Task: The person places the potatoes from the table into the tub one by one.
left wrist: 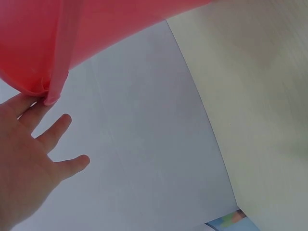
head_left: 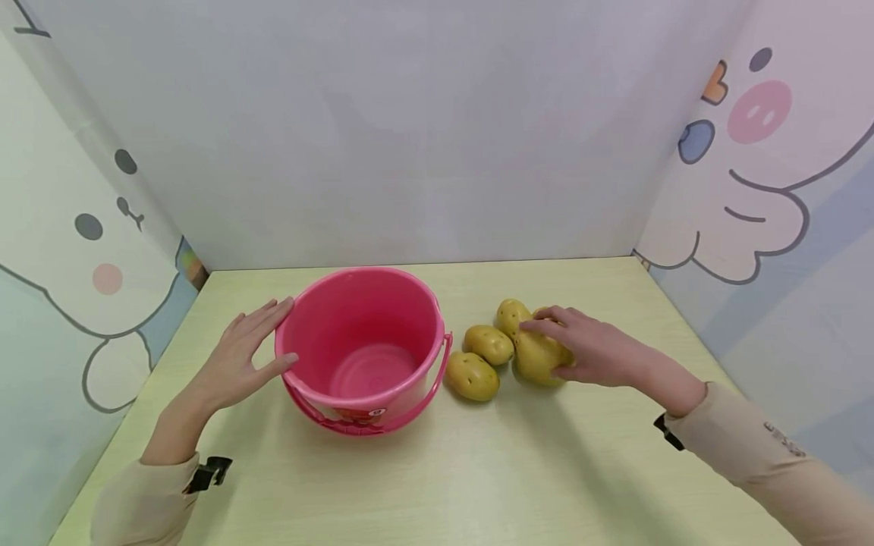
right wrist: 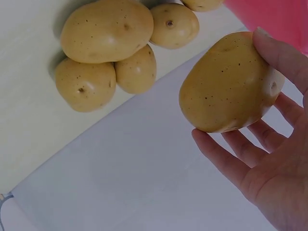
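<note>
- holding a potato [right wrist: 231,84], the right hand [head_left: 601,349] is bent partway around it, thumb on one side and fingertips on the other; it is right of the pink bucket [head_left: 369,303], and whether it touches the pale table [head_left: 437,485] i cannot tell.
- more potatoes [head_left: 473,376] lie clustered next to it, some touching each other, the closest one just beside the bucket.
- the bucket stands upright, its handle [head_left: 358,429] hanging down around the near side, partly over a label [head_left: 365,414].
- the left hand [head_left: 242,356] is spread wide, its fingers fairly straight and touching the bucket's rim on the left, grasping nothing firmly that i can see.
- both forearms wear beige sleeves [head_left: 771,455], with a black strap [head_left: 208,474] near the left wrist.
- a greyish wall [head_left: 423,152] rises behind the table, with cartoon figures [head_left: 833,91] on the side walls [head_left: 41,394].
</note>
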`<state>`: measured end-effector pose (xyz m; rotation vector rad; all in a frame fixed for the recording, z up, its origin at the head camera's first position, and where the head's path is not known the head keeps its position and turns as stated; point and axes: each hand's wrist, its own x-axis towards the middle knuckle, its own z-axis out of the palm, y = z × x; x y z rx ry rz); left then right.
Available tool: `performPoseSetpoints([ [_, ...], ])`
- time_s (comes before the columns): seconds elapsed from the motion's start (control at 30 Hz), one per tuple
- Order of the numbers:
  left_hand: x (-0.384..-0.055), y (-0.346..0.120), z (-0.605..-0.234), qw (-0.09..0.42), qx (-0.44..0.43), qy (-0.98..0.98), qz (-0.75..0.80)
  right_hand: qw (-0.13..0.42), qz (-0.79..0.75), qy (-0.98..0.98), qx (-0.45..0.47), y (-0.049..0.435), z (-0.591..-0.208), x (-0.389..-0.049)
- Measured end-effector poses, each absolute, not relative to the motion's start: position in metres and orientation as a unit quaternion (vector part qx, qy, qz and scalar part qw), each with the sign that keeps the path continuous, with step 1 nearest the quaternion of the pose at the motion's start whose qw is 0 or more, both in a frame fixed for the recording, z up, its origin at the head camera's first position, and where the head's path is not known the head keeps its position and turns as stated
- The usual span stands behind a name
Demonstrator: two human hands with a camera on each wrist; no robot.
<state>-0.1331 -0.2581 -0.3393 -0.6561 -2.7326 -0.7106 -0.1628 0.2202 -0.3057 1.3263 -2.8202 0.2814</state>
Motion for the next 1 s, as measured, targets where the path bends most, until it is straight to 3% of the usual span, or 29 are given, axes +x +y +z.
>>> performPoseSetpoints([
  [1.0, -0.133, -0.259, -0.34, 0.122, -0.232, -0.933, -0.248, 0.012, 0.041, -0.895, 0.444, 0.194, -0.226, -0.177],
])
